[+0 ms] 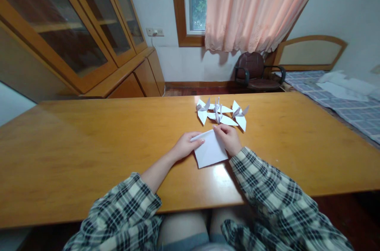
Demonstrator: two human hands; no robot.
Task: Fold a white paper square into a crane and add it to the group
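A white square of paper (210, 152) lies on the wooden table (89, 140) in front of me, its far edge partly folded up. My left hand (186, 146) pinches the paper's left corner with fingers closed. My right hand (229, 137) grips the upper right edge, fingers curled on the fold. Just beyond the hands lie three finished white paper cranes (221, 113) in a row, close to the sheet but apart from it.
A wooden glass-door cabinet (83, 33) stands at the left. Behind the table are a dark armchair (257, 71), a window with a pink curtain (255, 5), and a bed with a checked cover (350, 104) at the right.
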